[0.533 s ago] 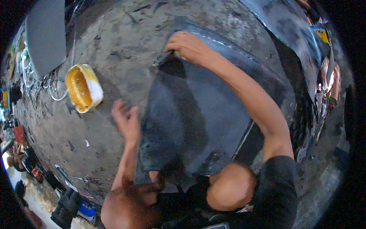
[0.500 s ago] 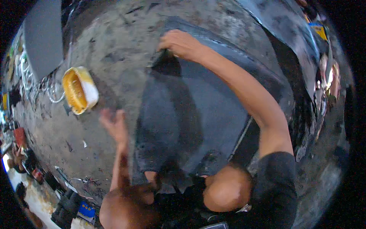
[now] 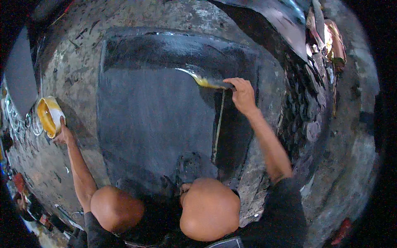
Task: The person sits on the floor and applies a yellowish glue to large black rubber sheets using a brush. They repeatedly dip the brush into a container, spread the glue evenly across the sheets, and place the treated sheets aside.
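Out to the left, my left hand is closed on the near side of a cut-open white plastic container, with amber-yellow residue coating its inside. My right hand pinches a small dark flat spreader over a large black sheet. A thick yellow smear runs leftward from the spreader, ending in a shiny wet streak. The sheet lies on the floor in front of my knees; its far band looks darker and glossier than its dull middle. My fingers partly hide the spreader.
A thin pale strip runs down the sheet's right part. Stacked dark pieces and another large dark sheet lie to the right and far right. A grey panel and coiled pale tubing are at the left.
My left hand has moved left from open air and taken hold of the container. My right hand has moved from the sheet's far left corner to its right part. The view has shifted.
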Demonstrator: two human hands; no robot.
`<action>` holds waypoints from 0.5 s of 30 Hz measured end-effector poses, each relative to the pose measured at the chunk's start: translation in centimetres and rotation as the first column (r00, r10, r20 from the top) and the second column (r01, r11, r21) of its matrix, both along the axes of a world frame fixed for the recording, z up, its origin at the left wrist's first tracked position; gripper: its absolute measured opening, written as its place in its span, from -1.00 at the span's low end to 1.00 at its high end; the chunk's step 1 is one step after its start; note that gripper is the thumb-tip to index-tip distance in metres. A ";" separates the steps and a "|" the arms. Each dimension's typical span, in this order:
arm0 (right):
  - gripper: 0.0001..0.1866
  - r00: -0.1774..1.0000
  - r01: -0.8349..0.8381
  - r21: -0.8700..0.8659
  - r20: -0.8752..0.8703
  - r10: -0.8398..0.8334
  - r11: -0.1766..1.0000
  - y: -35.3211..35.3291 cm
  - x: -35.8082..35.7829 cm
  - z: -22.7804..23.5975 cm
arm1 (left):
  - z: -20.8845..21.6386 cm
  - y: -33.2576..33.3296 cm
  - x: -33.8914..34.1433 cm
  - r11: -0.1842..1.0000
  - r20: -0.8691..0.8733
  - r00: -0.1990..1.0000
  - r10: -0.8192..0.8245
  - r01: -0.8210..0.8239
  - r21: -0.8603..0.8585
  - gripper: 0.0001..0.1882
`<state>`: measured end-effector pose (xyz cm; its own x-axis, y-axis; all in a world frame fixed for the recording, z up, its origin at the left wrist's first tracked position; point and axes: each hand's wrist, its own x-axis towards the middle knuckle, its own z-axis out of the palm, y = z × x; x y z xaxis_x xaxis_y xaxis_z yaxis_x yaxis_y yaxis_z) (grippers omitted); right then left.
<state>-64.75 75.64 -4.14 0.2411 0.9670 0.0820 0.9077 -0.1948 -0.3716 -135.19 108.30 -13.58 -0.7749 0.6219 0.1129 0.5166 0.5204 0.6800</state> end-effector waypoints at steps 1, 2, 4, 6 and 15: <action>-0.46 0.992 0.118 0.139 0.021 -0.122 0.983 -1.0 -2.2 0.3 | -0.9 -0.8 -0.5 1.000 0.008 1.000 -0.014 0.014 0.009 0.58; -0.44 0.969 0.233 0.278 0.019 -0.248 0.932 -1.7 -4.1 0.7 | -1.3 -1.3 -0.9 0.999 0.009 1.000 -0.030 0.029 0.019 0.59; -0.49 0.954 0.204 0.205 0.178 -0.241 0.957 -7.4 -4.2 -1.9 | -2.6 -4.7 2.7 0.988 0.087 0.984 -0.156 0.154 0.027 0.51; -0.67 0.988 0.131 0.161 0.054 -0.141 0.978 -10.0 -9.6 -0.1 | -0.5 -8.0 2.2 0.956 0.118 0.949 -0.294 0.290 0.048 0.35; -0.45 0.751 0.632 0.073 0.187 -0.633 0.771 1.1 -4.6 -3.1 | 4.8 -24.5 2.3 0.533 0.118 0.530 -0.840 0.846 -0.010 -0.52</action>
<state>-69.36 76.75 -7.23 0.7771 0.5982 0.1955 0.6290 -0.7489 -0.2085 -132.84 83.84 -8.74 0.1093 0.9939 0.0138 0.6772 -0.0847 0.7309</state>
